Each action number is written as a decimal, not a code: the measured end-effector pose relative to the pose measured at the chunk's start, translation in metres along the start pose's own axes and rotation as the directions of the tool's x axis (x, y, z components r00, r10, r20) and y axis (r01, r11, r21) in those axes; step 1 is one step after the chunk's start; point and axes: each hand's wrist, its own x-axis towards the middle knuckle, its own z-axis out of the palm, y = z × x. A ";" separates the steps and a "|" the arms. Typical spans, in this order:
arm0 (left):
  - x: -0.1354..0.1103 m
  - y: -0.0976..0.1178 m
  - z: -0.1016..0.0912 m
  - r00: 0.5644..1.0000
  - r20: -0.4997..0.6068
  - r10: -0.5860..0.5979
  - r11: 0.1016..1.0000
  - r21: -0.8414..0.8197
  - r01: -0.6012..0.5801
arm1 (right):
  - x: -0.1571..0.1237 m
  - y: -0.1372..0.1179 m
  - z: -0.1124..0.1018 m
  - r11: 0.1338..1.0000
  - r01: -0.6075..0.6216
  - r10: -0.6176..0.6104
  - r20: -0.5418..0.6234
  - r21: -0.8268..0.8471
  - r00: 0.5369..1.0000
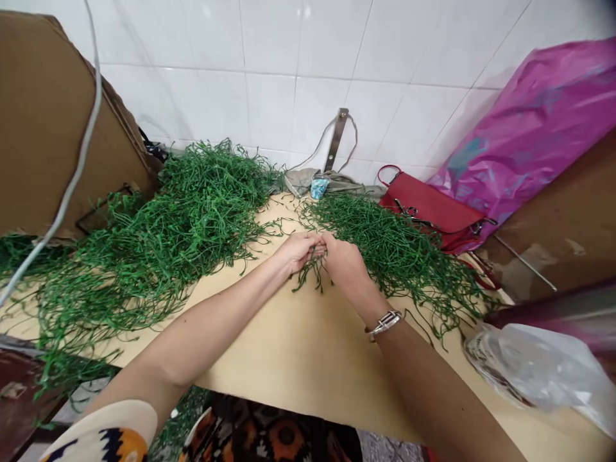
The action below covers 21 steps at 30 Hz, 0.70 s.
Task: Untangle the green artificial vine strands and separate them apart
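Observation:
My left hand (301, 249) and my right hand (344, 260) meet above the middle of the table, fingertips pinched together. Between them they grip a few thin green plastic stems (315, 273), whose curled ends hang below the fingers. Just how each finger holds them is hidden. To the left rises a large heap of loose green stems (206, 199), stretching down to the table's left edge. A second, flatter pile of stems (380, 237) lies right beyond my right hand, its strands lying more in one direction.
A cardboard box (58, 128) stands at left, with a grey cable (91, 115) in front. Against the tiled wall are a metal bracket (337, 138) and a small blue patterned cup (319, 187). At right lie a red handbag (433, 205), pink plastic wrapping (543, 122) and a clear plastic bag (543, 366).

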 end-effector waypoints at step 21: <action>-0.002 -0.006 -0.006 0.995 0.039 -0.088 0.996 0.030 0.087 | 0.027 0.055 0.058 0.887 -0.060 0.227 -0.321 0.457 0.919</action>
